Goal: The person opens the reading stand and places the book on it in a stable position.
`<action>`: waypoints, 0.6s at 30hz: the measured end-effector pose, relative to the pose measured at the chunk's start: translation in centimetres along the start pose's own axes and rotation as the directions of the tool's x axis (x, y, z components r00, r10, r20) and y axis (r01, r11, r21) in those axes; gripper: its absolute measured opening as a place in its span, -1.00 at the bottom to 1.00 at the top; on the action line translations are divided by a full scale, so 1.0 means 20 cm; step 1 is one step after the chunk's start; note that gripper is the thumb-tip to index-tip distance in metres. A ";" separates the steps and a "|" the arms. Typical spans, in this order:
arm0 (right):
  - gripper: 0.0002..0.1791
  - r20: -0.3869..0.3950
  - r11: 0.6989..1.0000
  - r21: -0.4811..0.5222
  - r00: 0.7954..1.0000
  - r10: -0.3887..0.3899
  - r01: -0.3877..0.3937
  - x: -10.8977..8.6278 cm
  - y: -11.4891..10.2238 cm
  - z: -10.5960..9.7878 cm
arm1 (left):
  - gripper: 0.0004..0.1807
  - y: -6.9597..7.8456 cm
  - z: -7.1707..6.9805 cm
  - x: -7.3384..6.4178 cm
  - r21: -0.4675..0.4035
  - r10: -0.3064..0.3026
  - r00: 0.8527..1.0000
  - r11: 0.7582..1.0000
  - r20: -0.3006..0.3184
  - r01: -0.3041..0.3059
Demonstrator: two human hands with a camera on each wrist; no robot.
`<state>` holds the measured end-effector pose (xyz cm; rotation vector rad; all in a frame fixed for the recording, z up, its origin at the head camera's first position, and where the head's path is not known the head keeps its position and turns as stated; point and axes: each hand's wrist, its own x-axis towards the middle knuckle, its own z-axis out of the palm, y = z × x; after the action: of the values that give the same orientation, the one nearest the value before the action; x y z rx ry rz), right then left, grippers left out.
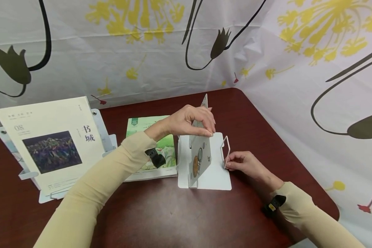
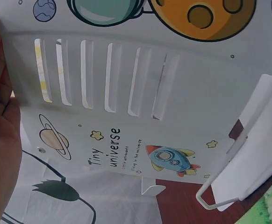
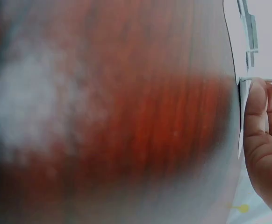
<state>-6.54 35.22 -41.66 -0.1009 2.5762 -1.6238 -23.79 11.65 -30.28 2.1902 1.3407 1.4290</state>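
A white metal book stand has an upright panel (image 1: 200, 158) printed with planets, rising from a flat base plate (image 1: 218, 181) on the table. In the left wrist view the panel (image 2: 201, 88) shows a row of slots, a rocket and the words "Tiny universe". My left hand (image 1: 188, 120) holds the panel's upper edge between thumb and fingers. On the base's right side stands a white wire loop (image 1: 226, 146). My right hand (image 1: 246, 165) pinches the near part of that loop; the right wrist view shows these fingers (image 3: 255, 107) on the thin wire.
At left, a second stand (image 1: 103, 132) bears a cream magazine (image 1: 59, 144), tilted back. A green book (image 1: 139, 127) lies just left of the held stand. The dark red table (image 1: 161, 213) meets a patterned white cloth (image 1: 161, 75) behind and at right.
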 end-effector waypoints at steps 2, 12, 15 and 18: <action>-0.86 0.031 1.000 -0.027 1.000 -0.003 0.004 0.01 0.00 0.00 | -0.96 0.00 0.00 0.01 -0.006 -0.002 1.000 1.000 0.019 0.002; -0.88 0.157 0.997 -0.060 0.987 -0.037 0.047 0.05 -0.03 0.03 | -0.89 -0.04 0.00 0.07 -0.025 -0.045 0.994 0.999 0.102 0.047; -0.88 0.156 0.996 -0.087 0.988 -0.017 0.030 0.05 -0.04 0.04 | -0.89 -0.04 0.00 0.07 -0.036 -0.039 0.993 0.998 0.114 0.044; -0.88 0.150 0.994 -0.110 0.989 0.005 0.011 0.06 -0.05 0.04 | -0.87 -0.04 0.00 0.08 -0.045 -0.028 0.992 0.998 0.123 0.034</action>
<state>-7.54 34.02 -41.23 -0.2261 2.5503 -1.4144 -24.16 13.34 -29.72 2.1781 1.2808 1.2799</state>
